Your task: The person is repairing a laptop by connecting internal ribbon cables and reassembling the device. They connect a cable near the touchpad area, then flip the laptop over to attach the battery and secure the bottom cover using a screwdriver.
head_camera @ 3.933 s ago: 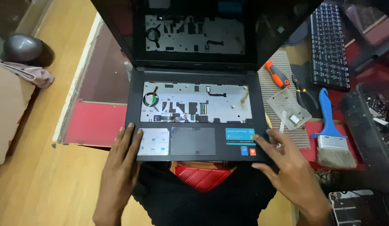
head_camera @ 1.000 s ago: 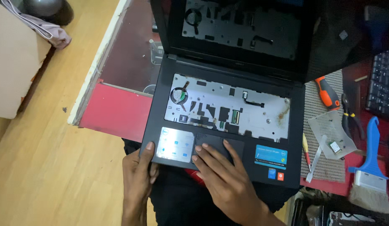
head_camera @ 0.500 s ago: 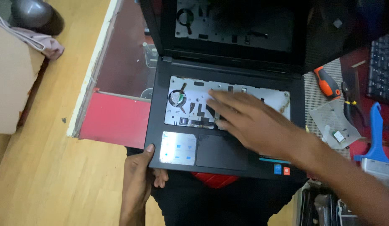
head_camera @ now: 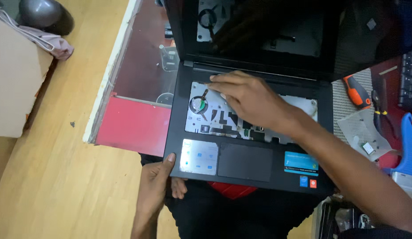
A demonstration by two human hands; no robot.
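**Laptop with keyboard out: left hand steadying, right hand in the tray**

Bottom of frame: my left hand [head_camera: 158,188] clamps the front-left corner of the black laptop [head_camera: 245,161], thumb on the palm rest, fingers curled under the edge. The laptop sits mid-frame, overhanging the red bench [head_camera: 135,124], partly on my lap.

Mid-frame: my right hand [head_camera: 248,99] lies across the bare keyboard tray [head_camera: 303,104], fingers loosely extended toward the upper-left edge near the hinge, gripping nothing I can see; fingertips may be pressing a clip, too blurred to tell.

Risk: the overhang could tip if the left grip slackens; a fingertip could snag the exposed ribbon connectors.

Versus half a second ago: right hand moved up and left across the tray. Left grip unchanged.

Right edge: orange-handled screwdriver [head_camera: 357,92], blue brush [head_camera: 407,148].
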